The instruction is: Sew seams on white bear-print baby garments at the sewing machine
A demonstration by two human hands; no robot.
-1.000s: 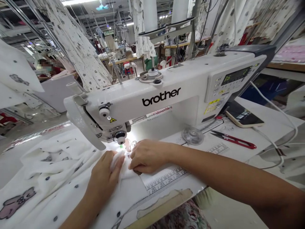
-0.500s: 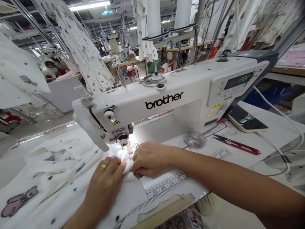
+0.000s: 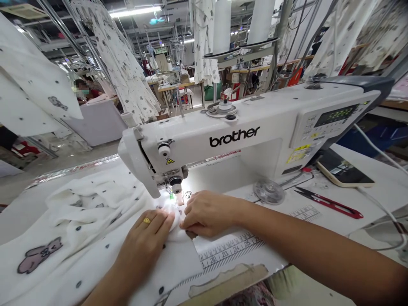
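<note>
White fabric point(image 3: 105, 229) with grey dots and printed bears lies across the left of the sewing table and runs under the head of a white Brother sewing machine point(image 3: 191, 148). My left hand point(image 3: 146, 233), with a gold ring, presses its closed fingers onto a bunched fold just in front of the lit needle area. Close beside it, my right hand point(image 3: 207, 214) has curled fingers pinching the fabric's right edge. The fingertips are partly hidden, and glare blurs the needle and presser foot point(image 3: 171, 196).
Right of my hands are a clear plastic bobbin case or disc point(image 3: 269, 191), red-handled thread snips point(image 3: 331, 202) and a phone point(image 3: 346, 165) with a cable. A ruler strip point(image 3: 229, 253) lines the front edge. Behind, another person point(image 3: 86, 91) sits among hanging printed fabric point(image 3: 124, 59).
The view has shifted, so the machine and table appear farther right. Both hands stay on the fabric by the needle, and the left hand's fingers lie slightly flatter.
</note>
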